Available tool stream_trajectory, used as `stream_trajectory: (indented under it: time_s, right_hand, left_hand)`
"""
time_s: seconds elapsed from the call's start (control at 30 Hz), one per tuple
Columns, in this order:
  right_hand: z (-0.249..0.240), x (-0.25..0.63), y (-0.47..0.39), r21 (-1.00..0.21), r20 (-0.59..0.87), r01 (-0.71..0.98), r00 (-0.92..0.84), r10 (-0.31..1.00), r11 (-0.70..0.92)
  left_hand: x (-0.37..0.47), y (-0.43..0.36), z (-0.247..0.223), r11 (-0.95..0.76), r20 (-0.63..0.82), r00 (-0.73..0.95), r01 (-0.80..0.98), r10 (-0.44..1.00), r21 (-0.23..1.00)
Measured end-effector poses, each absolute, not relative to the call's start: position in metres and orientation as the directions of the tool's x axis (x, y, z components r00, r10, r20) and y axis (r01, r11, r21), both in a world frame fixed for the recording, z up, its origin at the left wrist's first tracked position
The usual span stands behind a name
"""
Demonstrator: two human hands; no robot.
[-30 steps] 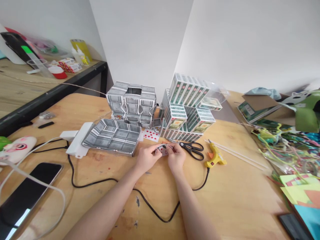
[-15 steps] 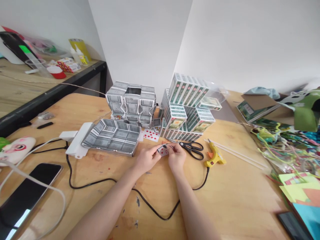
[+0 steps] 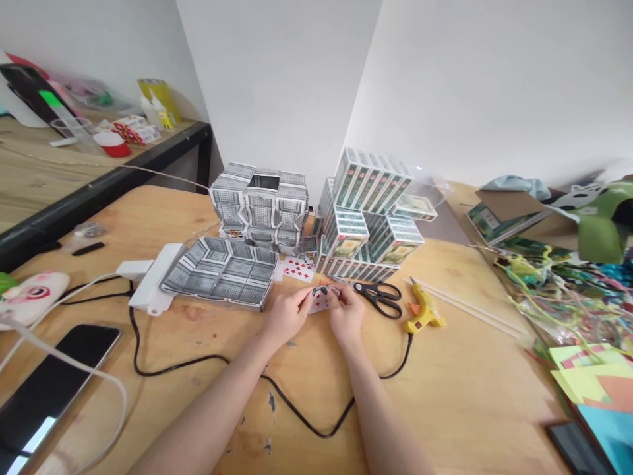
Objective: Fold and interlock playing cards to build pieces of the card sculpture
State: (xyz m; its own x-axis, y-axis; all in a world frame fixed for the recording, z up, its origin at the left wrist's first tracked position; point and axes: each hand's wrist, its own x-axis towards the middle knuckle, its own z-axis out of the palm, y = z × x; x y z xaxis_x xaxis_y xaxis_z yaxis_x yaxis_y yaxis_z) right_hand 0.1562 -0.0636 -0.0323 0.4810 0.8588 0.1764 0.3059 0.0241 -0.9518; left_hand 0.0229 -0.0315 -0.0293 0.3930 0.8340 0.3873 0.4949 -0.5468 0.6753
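A playing card [image 3: 319,304] is held between the two hands, pinched near its left edge in the narrow grip of the left hand [image 3: 287,315] and near its upper right in the equally narrow grip of the right hand [image 3: 347,320]. Whether the counter [image 3: 445,396] is touched by the card cannot be told. Red marks are shown on its white face, but the corners are covered by fingers, and the dark strip along its upper edge is too small to be made out. The black cord [image 3: 324,435] is partly hidden by the forearms [image 3: 212,404], and the phone [image 3: 54,389] is cut off at the left. A shallow tray [image 3: 220,270] and a taller box [image 3: 260,214] are formed from grey-patterned cards (the tray with sloping sides). Black-handled scissors [image 3: 383,300] and a yellow plastic glue gun [image 3: 425,313] are laid on the pale wood, near stacked, sharp-cornered card packs [image 3: 349,234].
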Motion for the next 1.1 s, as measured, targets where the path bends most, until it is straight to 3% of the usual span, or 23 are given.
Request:
stream_trajectory:
  time_s: [0.37,0.6,0.77,0.93,1.1]
  right_hand:
    - [-0.032,0.157,-0.065,-0.920,0.216,0.390,0.420,0.881,0.040]
    - [-0.030,0.154,-0.066,-0.951,0.142,0.310,0.404,0.904,0.011]
    - [-0.031,0.149,-0.064,-0.944,0.209,0.311,0.307,0.928,0.110]
    - [-0.033,0.152,-0.062,-0.962,0.159,0.269,0.443,0.882,0.039]
    - [-0.033,0.155,-0.062,-0.972,0.113,0.233,0.512,0.851,-0.011]
  left_hand:
    - [0.024,-0.033,-0.030,-0.511,0.357,0.366,0.589,0.859,0.626]
    - [0.024,-0.030,-0.026,-0.432,0.307,0.305,0.593,0.901,0.679]
    - [0.022,-0.027,-0.024,-0.356,0.260,0.252,0.501,0.932,0.789]
    - [0.027,-0.035,-0.021,-0.271,0.188,0.292,0.276,0.938,0.922]
    - [0.034,-0.038,-0.022,-0.165,0.133,0.215,0.138,0.968,0.977]
